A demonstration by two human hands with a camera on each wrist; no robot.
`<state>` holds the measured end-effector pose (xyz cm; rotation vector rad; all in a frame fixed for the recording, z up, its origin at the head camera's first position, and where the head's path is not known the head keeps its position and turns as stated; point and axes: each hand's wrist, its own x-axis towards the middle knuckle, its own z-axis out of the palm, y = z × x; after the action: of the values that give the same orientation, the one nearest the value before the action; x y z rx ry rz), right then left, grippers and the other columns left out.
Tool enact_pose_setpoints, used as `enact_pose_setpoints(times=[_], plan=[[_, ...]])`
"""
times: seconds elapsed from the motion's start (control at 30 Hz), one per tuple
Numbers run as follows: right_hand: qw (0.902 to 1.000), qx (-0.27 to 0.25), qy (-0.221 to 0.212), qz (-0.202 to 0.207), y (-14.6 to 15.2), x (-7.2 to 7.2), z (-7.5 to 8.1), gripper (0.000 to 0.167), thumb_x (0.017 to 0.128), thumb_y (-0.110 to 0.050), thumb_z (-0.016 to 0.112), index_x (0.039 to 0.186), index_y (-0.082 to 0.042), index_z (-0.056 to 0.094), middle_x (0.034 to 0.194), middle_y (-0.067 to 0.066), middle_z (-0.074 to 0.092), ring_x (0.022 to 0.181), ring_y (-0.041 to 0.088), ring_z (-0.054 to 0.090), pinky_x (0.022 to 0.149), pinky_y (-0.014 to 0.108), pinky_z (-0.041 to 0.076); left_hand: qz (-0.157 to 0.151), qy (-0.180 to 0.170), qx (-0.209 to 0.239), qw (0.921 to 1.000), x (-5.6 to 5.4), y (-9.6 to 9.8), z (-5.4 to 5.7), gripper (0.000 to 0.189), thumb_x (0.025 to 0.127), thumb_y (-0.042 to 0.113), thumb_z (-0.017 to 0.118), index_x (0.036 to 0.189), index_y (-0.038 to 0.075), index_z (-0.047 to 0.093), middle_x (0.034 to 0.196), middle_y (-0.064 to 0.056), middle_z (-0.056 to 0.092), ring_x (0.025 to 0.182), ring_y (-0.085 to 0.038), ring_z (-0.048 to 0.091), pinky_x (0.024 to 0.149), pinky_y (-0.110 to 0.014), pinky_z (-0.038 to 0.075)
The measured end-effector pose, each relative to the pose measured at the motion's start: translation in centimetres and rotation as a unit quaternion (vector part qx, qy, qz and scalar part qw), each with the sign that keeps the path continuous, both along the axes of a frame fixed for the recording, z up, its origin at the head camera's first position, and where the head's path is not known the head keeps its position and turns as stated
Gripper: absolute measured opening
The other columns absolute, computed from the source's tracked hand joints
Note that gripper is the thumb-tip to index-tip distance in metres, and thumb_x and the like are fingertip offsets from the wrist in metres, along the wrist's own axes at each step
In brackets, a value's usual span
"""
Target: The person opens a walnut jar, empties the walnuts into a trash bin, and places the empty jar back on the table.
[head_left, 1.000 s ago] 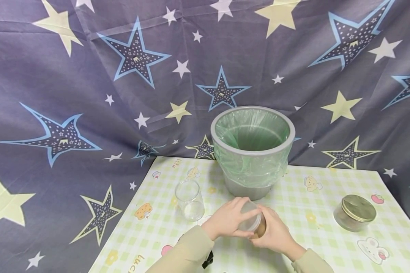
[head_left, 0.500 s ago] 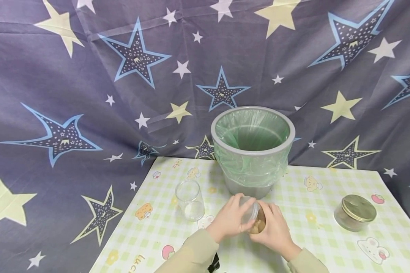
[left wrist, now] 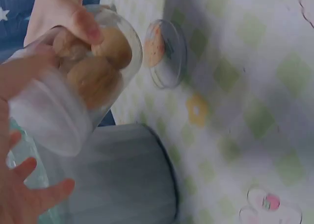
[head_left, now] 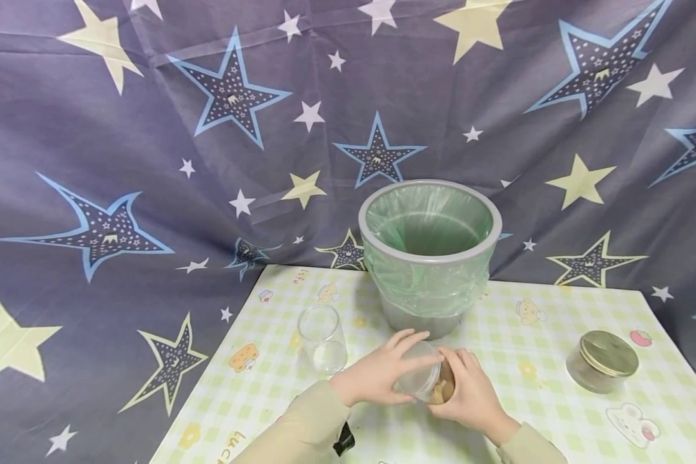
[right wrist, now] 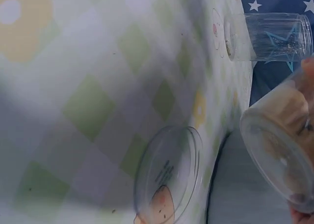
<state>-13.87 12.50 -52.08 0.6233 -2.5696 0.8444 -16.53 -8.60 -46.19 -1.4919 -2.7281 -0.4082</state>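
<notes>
Jar holds brown lumps, plainer from left wrist than from head.

The clear cylindrical jar shows brown lumps; the tablecloth, green-and-white checks; the far purple-grey fabric backdrop, white, yellow and blue-edged stars.

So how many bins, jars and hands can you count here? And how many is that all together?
Bins: 1, the grey bin
Jars: 3, the clear jar, the gold-lidded jar and the held jar
Hands: 2, the left hand and the right hand
Total: 6
</notes>
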Motion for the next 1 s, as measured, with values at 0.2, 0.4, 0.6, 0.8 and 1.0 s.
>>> enact_pose_setpoints(times=[0.2, 0.4, 0.6, 0.8, 1.0], plan=[[1.0000, 0.000, 0.001, 0.007, 0.3, 0.1, -0.3, 0.099, 0.041, -0.031, 0.093, 0.127, -0.005, 0.051, 0.097, -0.001, 0.052, 0.085, 0.008, 0.044, 0.064, 0.024, 0.047, -0.057, -0.002, -0.005, 0.9984, -0.1, -0.2, 0.3, 0.082, 0.075, 0.009, 0.079, 0.145, 0.024, 0.038, 0.154, -0.011, 0.024, 0.141, -0.032, 0.026, 0.108, -0.034, 0.038], [0.9996, 0.012, 0.022, 0.012, 0.2, 0.2, -0.7, 0.098, 0.039, -0.027, 0.093, 0.125, -0.003, 0.054, 0.097, -0.002, 0.051, 0.087, 0.008, 0.044, 0.067, 0.026, 0.049, -0.017, -0.032, 0.024, 0.9990, -0.4, 0.0, -0.2, 0.080, 0.072, 0.027, 0.083, 0.140, 0.023, 0.043, 0.140, -0.011, 0.039, 0.126, -0.023, 0.046, 0.099, -0.027, 0.045], [0.9997, 0.003, 0.024, 0.007, 0.2, 0.1, -0.9, 0.098, 0.040, -0.028, 0.093, 0.127, -0.006, 0.053, 0.098, -0.002, 0.052, 0.087, 0.007, 0.044, 0.067, 0.026, 0.049, 0.071, -0.050, 0.046, 0.9951, -0.5, 0.5, -0.8, 0.080, 0.074, 0.046, 0.077, 0.142, 0.023, 0.042, 0.119, -0.004, 0.051, 0.101, -0.012, 0.056, 0.085, -0.020, 0.049], [0.9997, -0.006, 0.023, -0.002, 0.0, -0.1, -1.0, 0.097, 0.040, -0.031, 0.093, 0.126, -0.008, 0.054, 0.098, -0.001, 0.054, 0.087, 0.009, 0.047, 0.068, 0.028, 0.050, 0.199, -0.106, 0.060, 0.9725, 0.1, 1.7, -0.8, 0.066, 0.085, 0.059, 0.057, 0.131, 0.013, 0.049, 0.113, -0.007, 0.062, 0.091, -0.017, 0.063, 0.072, -0.025, 0.052], [0.9998, 0.002, 0.019, -0.007, 0.1, -0.1, -1.0, 0.099, 0.039, -0.033, 0.093, 0.125, -0.006, 0.055, 0.096, -0.002, 0.053, 0.086, 0.010, 0.047, 0.067, 0.028, 0.050, 0.239, -0.150, 0.056, 0.9576, 0.3, 2.0, -0.6, 0.074, 0.087, 0.064, 0.050, 0.138, 0.011, 0.042, 0.122, -0.013, 0.059, 0.097, -0.025, 0.064, 0.076, -0.033, 0.054]])
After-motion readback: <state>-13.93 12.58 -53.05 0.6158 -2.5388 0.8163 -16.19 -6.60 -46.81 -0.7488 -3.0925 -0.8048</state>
